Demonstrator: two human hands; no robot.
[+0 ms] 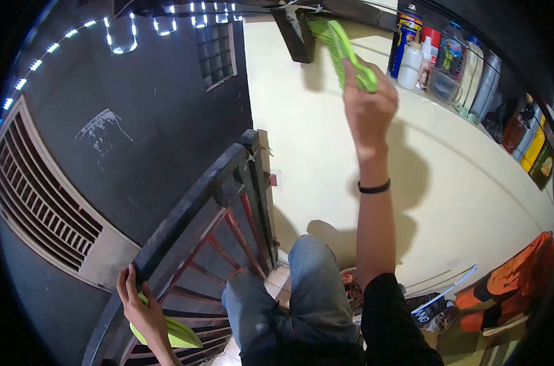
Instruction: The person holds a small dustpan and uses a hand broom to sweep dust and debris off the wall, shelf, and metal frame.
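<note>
Raised high, my right hand (371, 100) is closed round the handle of a lime-green brush (344, 55). The brush's bristles face left and touch or nearly touch a dark wooden bracket (296, 36) on the cream wall. At the lower left, my left hand (144, 311) rests by the dark railing (194, 204) and holds a green dustpan (180, 334) against the palm. Part of the dustpan is hidden behind that hand.
Bottles and spray cans (411, 64) stand on a curved ledge at the upper right. A vent grille (48, 195) is on the dark left wall. Orange cloth (515, 274) hangs at the lower right. String lights (54, 47) run along the top left.
</note>
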